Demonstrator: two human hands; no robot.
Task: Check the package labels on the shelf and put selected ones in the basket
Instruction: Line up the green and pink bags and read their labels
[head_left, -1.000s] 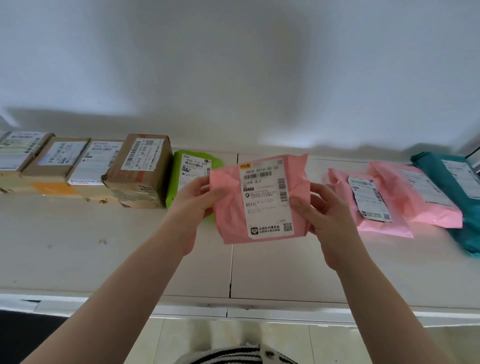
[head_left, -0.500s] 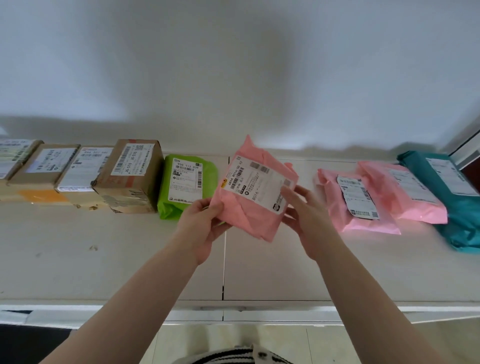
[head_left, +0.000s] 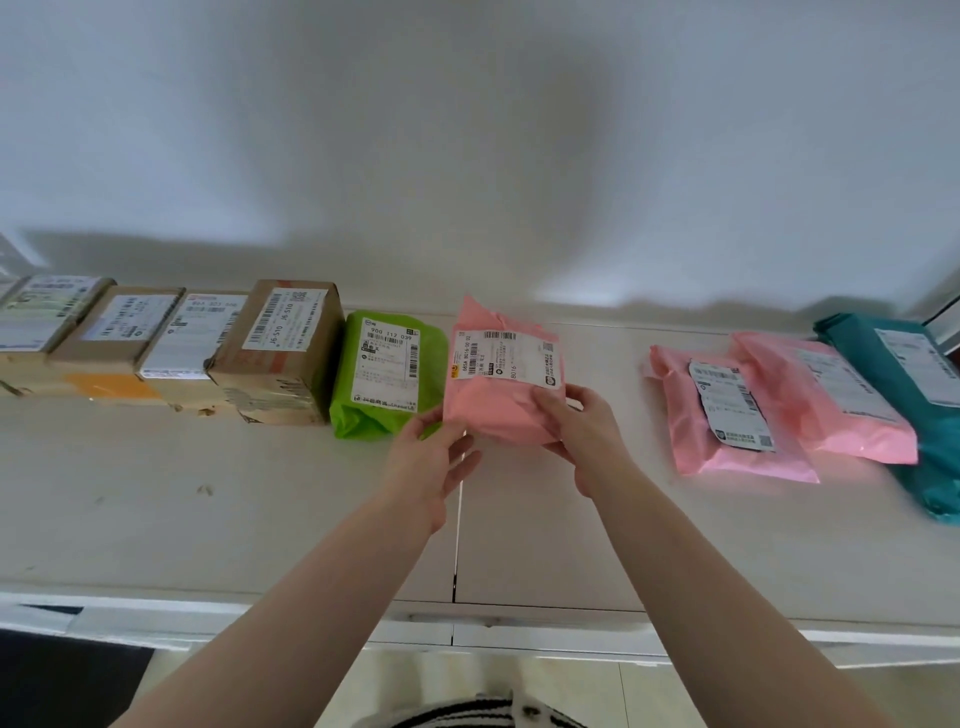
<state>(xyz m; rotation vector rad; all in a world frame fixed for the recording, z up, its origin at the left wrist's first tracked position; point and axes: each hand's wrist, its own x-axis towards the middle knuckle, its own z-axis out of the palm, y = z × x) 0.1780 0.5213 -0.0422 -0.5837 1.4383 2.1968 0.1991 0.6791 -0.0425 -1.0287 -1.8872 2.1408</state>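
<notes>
— Since a second ago, the pink soft-plastic mailer bag (head_left: 501, 387) is coming down from chest height and is now lying flat on the white shelf (head_left: 260, 519), label turned sideways.

— And nearest us?

— Both bare forearms are reaching forward. The left hand (head_left: 434, 457) is touching the bag's near-left corner with loosely spread fingers; the right hand (head_left: 582, 431) is pinching its near-right edge, thumb on top.

— How is it handling?

— Looking light and floppy, and the film is probably slippery. I'd be gripping both side edges, clear of the label.

— Farther along?

— It is sitting just beside the lime-green plastic mailer (head_left: 387, 374); brown cardboard boxes (head_left: 283, 348) are lining up leftward, more pink mailers (head_left: 737, 410) and a teal mailer (head_left: 914, 395) lying rightward. No basket is showing.
</notes>
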